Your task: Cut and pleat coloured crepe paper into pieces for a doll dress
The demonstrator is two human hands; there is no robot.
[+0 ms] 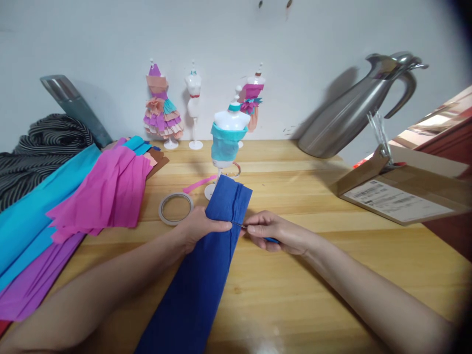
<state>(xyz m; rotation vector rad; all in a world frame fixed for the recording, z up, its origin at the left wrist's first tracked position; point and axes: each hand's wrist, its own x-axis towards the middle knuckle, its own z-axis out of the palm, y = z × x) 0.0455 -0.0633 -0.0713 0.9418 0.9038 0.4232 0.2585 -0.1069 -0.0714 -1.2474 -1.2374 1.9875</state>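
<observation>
A long folded strip of dark blue crepe paper (206,285) slants across the middle of the view. My left hand (197,228) is closed on it, thumb on top and fingers beneath. My right hand (271,231) is closed around small scissors (272,240) with a blue handle; most of the handle is hidden in the fingers. Their blades reach the paper's right edge near my left thumb. Just behind the paper stands a small white mannequin (231,119) wrapped in a turquoise band. A roll of tape (176,208) lies left of the paper.
Pink crepe paper (110,191), with blue and purple pieces, is piled on the left beside striped fabric (55,142). Several more mannequins, one in a ruffled dress (162,115), stand by the wall. A steel jug (350,103) and an opened cardboard box (401,191) occupy the right.
</observation>
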